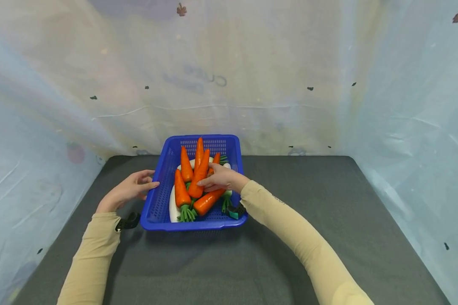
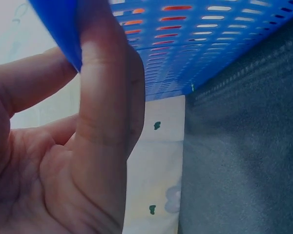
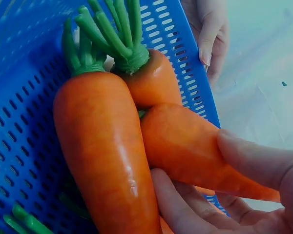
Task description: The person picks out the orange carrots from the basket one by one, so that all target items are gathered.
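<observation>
In the head view, the held carrot (image 1: 199, 180) is over the middle of the blue basket (image 1: 192, 226), its long axis running near to far; the narrow tip points to the basket's far side, leaning slightly right. The right hand (image 1: 223, 177) has its fingers clamped on it. The left hand (image 1: 131, 188) is at the basket's left rim. White radishes (image 1: 173, 205) and 5 more carrots (image 1: 181, 188) lie in the basket, on a dark desk (image 1: 309, 199).

In the left wrist view, thumb and fingers pinch the basket's rim.

In the right wrist view, the held carrot is smooth, shiny orange; 2 green-stalked carrots lie beside it in the basket.
</observation>
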`<state>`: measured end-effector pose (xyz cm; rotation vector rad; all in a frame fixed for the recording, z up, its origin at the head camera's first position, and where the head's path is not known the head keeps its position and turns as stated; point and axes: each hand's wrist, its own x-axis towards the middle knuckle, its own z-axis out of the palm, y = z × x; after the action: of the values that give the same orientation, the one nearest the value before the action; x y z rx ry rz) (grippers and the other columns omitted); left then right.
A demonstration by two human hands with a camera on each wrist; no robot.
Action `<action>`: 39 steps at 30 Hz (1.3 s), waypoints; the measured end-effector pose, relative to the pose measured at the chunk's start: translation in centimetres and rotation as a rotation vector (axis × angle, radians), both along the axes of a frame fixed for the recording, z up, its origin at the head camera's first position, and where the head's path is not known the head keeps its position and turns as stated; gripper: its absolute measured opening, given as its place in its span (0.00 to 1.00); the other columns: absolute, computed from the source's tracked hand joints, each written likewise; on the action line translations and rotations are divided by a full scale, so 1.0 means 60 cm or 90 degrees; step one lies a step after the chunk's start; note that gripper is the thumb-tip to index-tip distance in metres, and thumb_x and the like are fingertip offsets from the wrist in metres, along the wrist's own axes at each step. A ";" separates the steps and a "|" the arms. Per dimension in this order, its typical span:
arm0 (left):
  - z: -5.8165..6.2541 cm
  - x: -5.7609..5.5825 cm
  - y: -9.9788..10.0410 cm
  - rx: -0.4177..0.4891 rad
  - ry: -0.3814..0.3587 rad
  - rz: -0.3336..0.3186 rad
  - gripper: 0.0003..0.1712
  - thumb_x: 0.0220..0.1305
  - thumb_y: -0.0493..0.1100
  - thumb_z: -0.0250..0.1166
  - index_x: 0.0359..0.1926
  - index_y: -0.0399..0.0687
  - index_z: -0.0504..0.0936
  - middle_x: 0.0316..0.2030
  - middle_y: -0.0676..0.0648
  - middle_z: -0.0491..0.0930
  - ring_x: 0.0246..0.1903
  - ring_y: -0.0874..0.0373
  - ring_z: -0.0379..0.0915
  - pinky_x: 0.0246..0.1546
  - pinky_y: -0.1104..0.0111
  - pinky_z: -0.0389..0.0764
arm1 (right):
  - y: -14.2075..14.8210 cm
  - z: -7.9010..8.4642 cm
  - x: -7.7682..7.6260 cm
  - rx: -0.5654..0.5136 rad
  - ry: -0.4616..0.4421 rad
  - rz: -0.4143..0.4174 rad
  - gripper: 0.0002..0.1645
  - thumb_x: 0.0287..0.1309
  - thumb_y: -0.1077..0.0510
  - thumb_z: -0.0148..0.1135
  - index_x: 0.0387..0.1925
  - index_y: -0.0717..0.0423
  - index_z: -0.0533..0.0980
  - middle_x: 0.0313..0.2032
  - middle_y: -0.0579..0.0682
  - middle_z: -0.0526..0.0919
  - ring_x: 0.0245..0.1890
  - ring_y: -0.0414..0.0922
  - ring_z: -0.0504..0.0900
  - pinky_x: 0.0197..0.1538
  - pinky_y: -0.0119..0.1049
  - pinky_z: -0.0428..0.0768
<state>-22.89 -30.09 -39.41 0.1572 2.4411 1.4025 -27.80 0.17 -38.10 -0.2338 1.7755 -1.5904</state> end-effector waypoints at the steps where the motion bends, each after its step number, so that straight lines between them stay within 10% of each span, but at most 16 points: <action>1: -0.002 0.000 0.000 0.001 0.000 0.003 0.42 0.66 0.51 0.62 0.70 0.35 0.53 0.46 0.35 0.73 0.42 0.47 0.77 0.42 0.52 0.79 | 0.000 0.002 0.001 0.009 0.008 0.002 0.48 0.60 0.65 0.63 0.74 0.54 0.47 0.54 0.61 0.75 0.49 0.55 0.80 0.55 0.51 0.73; 18: -0.021 0.002 -0.006 0.049 0.019 0.025 0.42 0.66 0.53 0.61 0.71 0.38 0.53 0.50 0.35 0.74 0.44 0.47 0.77 0.45 0.52 0.78 | 0.042 0.036 0.004 -0.076 0.096 -0.052 0.38 0.63 0.66 0.59 0.69 0.54 0.53 0.56 0.61 0.73 0.50 0.55 0.79 0.55 0.55 0.72; 31: -0.035 0.001 -0.002 0.135 -0.043 0.060 0.42 0.68 0.56 0.57 0.74 0.47 0.49 0.48 0.40 0.80 0.42 0.50 0.80 0.45 0.55 0.78 | 0.169 0.081 -0.003 -0.187 0.092 -0.103 0.40 0.65 0.66 0.56 0.72 0.52 0.49 0.61 0.64 0.68 0.58 0.59 0.72 0.58 0.58 0.67; 39: -0.033 -0.002 -0.004 0.177 -0.067 0.056 0.36 0.70 0.52 0.57 0.66 0.32 0.57 0.39 0.48 0.82 0.36 0.56 0.81 0.37 0.61 0.81 | 0.244 0.100 -0.010 -0.167 0.134 -0.153 0.37 0.65 0.59 0.59 0.70 0.54 0.55 0.60 0.63 0.71 0.55 0.57 0.75 0.57 0.55 0.70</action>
<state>-23.01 -30.32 -41.37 0.0370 2.1843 1.7389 -28.37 14.83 -32.10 -0.3311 1.8014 -2.0383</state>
